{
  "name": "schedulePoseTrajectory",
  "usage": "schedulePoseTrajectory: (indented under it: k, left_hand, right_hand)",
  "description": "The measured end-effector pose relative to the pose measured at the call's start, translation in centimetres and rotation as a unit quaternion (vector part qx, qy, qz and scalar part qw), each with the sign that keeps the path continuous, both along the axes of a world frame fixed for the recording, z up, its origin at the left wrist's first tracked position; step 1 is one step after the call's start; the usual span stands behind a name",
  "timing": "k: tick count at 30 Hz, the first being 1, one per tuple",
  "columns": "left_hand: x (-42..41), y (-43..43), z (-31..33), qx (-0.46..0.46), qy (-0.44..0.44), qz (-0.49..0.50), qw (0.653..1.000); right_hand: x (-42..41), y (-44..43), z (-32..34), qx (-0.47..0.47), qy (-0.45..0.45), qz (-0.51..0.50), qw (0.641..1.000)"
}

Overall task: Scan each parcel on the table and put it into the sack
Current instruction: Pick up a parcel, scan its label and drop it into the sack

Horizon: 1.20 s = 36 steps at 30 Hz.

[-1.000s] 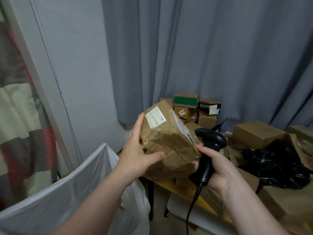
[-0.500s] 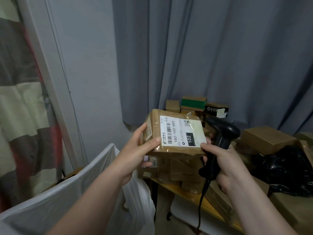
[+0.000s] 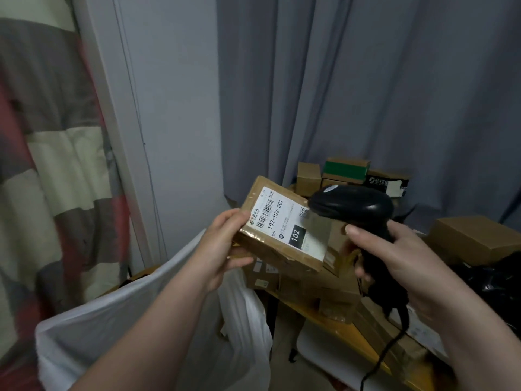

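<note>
My left hand (image 3: 222,249) grips the left end of a brown cardboard parcel (image 3: 270,249), held in the air with its white shipping label facing up; the label reads 102-102-C01. My right hand (image 3: 394,258) holds a black barcode scanner (image 3: 352,206) by its handle. The scanner's head hangs just over the parcel's right end, pointing left at the label. Its black cable drops down at the lower right. A white sack (image 3: 118,328) stands open below and left of the parcel.
A wooden table (image 3: 332,320) at the right carries several stacked cardboard boxes (image 3: 476,238), a green-banded box (image 3: 345,170) and black plastic bags (image 3: 490,280). Grey curtains hang behind. A striped cloth and a white door frame fill the left side.
The parcel was turned label-up, then tilted and shifted left. The scanner rose from beside the parcel and now sits over its right end, aimed at the label.
</note>
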State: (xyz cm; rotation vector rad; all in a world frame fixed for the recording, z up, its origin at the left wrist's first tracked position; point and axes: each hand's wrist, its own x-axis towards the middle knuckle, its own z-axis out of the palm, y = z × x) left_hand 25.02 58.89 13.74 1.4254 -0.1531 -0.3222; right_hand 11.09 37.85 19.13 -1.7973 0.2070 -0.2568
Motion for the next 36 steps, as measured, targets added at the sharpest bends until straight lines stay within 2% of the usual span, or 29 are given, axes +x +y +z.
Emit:
schedulePoseTrajectory:
  k: [4,15,32,36]
  left_hand:
    - [0.6,1.0,-0.4,0.026,-0.012,0.006,1.0]
    - [0.6,3.3,-1.2,0.066,-0.014,0.028,0.997]
    - [2.0,5.7,-3.4,0.095,0.01,0.053,0.994]
    - [2.3,7.0,-4.3,0.111,0.012,0.061,0.992]
  right_hand:
    - [0.2,1.3,0.3,-0.079,0.023,0.064,0.995]
    - [0.8,3.5,-0.5,-0.123,0.02,0.121,0.985]
    - [2.9,4.3,-2.5,-0.113,0.045,0.141,0.982]
    - [4.7,5.0,-4.4,-0.102,0.041,0.111,0.988]
